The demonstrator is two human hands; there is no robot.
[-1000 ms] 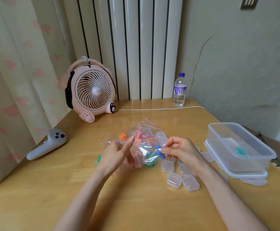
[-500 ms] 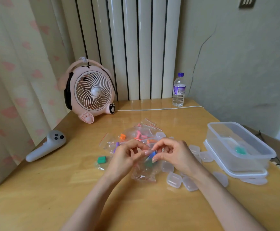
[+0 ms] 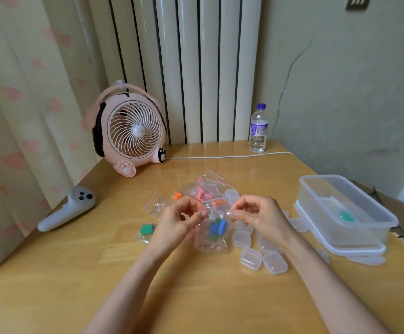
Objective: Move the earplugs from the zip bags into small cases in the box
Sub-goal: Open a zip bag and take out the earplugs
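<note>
Your left hand [image 3: 179, 220] pinches one top edge of the zip bag [image 3: 210, 244], blue and green earplugs [image 3: 216, 229] sitting inside, right hand [image 3: 256, 213] pinching the other. Looks like you're opening it; next you'd fish one out for a small case [image 3: 251, 257].

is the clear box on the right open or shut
Open: nothing covers the box rim; what looks like its lid lies underneath.

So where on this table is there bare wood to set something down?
Bare: the near table strip around the forearms; the patch between controller and zip bags; the band between those bags and the cord. Crowded: the centre bag pile, small cases between right hand and box.
</note>
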